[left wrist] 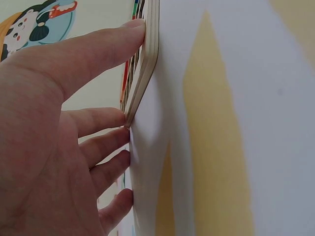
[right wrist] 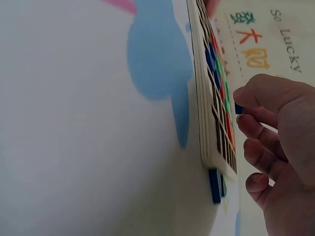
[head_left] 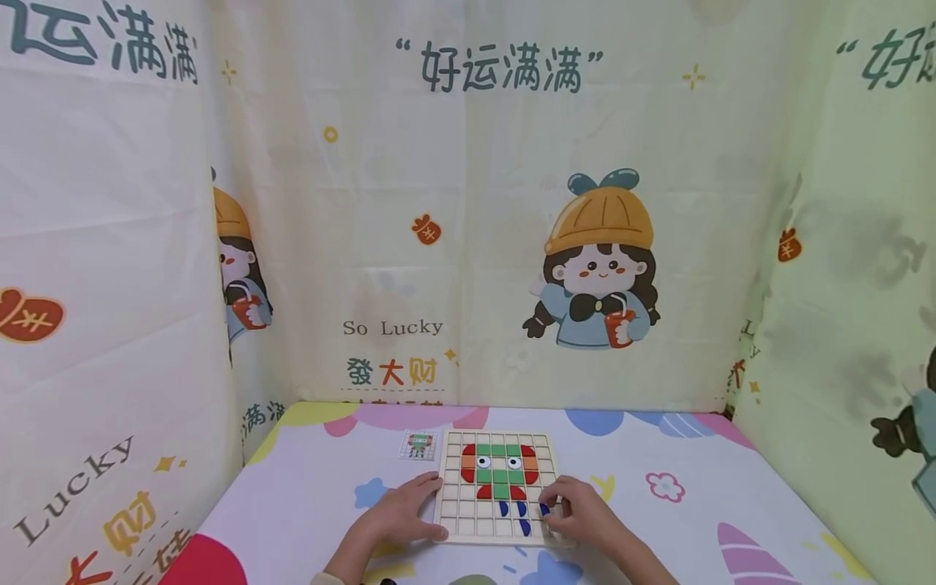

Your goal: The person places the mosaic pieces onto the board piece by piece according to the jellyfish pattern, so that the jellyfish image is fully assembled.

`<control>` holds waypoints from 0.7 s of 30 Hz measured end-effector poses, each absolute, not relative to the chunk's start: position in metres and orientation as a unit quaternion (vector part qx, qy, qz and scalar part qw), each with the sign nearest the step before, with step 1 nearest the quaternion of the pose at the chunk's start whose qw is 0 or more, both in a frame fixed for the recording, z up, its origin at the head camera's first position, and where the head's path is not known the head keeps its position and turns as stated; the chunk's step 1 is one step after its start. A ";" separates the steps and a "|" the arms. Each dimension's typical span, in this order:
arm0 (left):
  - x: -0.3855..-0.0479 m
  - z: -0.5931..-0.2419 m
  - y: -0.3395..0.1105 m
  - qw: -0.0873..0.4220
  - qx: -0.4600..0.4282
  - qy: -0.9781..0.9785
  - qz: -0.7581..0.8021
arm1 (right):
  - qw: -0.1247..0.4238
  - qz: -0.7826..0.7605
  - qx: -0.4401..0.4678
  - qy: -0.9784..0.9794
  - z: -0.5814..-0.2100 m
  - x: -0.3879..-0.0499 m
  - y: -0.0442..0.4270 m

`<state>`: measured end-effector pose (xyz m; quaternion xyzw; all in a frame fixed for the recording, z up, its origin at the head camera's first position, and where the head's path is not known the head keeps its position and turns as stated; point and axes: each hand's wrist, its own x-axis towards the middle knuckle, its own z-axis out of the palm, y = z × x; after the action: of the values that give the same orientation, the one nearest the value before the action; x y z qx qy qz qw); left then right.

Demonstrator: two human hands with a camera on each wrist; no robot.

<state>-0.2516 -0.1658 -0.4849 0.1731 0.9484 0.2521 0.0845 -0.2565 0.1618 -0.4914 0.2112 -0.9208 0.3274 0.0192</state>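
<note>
A square wooden grid board [head_left: 468, 526] lies on the table, with red, green, orange and blue pieces and two eye pieces set in its cells as a figure. My left hand [head_left: 400, 510] rests at the board's left edge, thumb and index fingertip touching the rim and the other fingers loosely extended. Over the board's right side my right hand [head_left: 587, 513] pinches a small blue piece [right wrist: 238, 108] between thumb and index finger. Three blue pieces, one of them this blue piece [head_left: 525, 527], sit in the lower cells.
A small pattern card [head_left: 418, 445] with a matching figure lies beyond the board's left corner. In the right wrist view, blue pieces [right wrist: 214, 186] lie on the table past the board's edge. Printed cloth walls [head_left: 497, 244] stand behind and at both sides.
</note>
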 end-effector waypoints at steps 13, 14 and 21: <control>-0.253 -0.487 -0.167 0.089 0.167 0.949 0.252 | -0.020 0.347 0.239 -0.907 -0.496 -0.254 0.124; -0.253 -0.487 -0.167 0.088 0.166 0.949 0.252 | -0.023 0.347 0.242 -0.906 -0.496 -0.254 0.122; -0.253 -0.489 -0.167 0.082 0.173 0.950 0.248 | -0.044 0.341 0.242 -0.907 -0.497 -0.253 0.115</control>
<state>-0.2529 -0.1666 -0.4886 0.1727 0.9496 0.2483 0.0824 -0.2531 0.1147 -0.4974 0.2416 -0.9075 0.3408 -0.0437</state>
